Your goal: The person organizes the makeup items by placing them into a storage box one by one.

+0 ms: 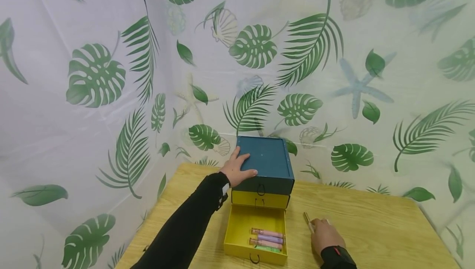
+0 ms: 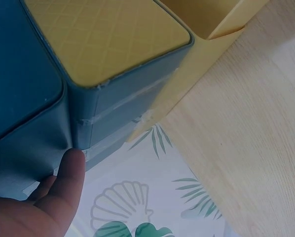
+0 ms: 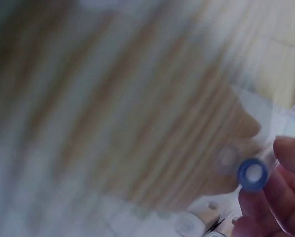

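My left hand [image 1: 237, 170] rests with spread fingers on the top left edge of a blue box of drawers [image 1: 262, 157]. The left wrist view shows fingers [image 2: 68, 182] against the box's blue side. Its lowest yellow drawer [image 1: 237, 223] is pulled far out; several slim pink, purple and green tubes [image 1: 268, 240] lie inside. To the right of that drawer, low over the table, my right hand [image 1: 328, 236] pinches a slim stick-like thing [image 1: 307, 218] with a gold-coloured end. In the right wrist view, a round blue-rimmed end [image 3: 252, 174] shows between thumb and fingers; I cannot tell its kind.
The box stands near the back of a wood-grain table [image 1: 375, 219]. A yellow middle drawer [image 1: 259, 199] sticks out slightly above the lowest one, and black loop pulls hang on the fronts. Behind rises a white leaf-printed curtain [image 1: 311, 71], with another side on the left.
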`<state>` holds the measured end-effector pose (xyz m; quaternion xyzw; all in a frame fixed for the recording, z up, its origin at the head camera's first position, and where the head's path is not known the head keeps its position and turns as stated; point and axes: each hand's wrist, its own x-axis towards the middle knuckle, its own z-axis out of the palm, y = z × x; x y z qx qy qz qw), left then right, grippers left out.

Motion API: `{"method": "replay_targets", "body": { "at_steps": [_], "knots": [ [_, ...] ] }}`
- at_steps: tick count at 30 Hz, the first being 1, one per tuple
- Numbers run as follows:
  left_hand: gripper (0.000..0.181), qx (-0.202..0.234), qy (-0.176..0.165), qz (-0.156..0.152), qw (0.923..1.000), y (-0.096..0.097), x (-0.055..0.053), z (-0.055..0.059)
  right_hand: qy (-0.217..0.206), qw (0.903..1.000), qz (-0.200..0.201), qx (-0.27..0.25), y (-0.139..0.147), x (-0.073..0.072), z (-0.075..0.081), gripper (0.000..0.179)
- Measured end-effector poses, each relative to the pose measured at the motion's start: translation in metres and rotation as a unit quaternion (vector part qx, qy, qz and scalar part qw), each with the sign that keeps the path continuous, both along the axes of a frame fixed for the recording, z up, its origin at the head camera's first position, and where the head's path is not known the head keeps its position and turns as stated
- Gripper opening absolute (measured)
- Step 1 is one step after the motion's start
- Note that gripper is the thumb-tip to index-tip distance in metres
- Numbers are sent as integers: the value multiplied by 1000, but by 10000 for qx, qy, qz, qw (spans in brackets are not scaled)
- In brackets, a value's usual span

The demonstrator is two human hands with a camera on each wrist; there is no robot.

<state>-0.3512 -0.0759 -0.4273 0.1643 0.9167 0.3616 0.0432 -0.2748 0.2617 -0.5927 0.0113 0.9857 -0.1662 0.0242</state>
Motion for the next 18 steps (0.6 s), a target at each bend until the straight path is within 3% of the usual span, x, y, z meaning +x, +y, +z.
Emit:
{"method": "replay_targets", "body": {
  "at_steps": [8, 18],
  "knots": [
    [74, 19, 17, -39, 10000, 0, 1, 1, -204, 9990, 249, -310, -10, 4, 5, 19],
    [74, -29, 42, -15, 10000, -1, 1, 2, -93, 9948, 477, -898, -17, 4, 17, 16]
  ]
}}
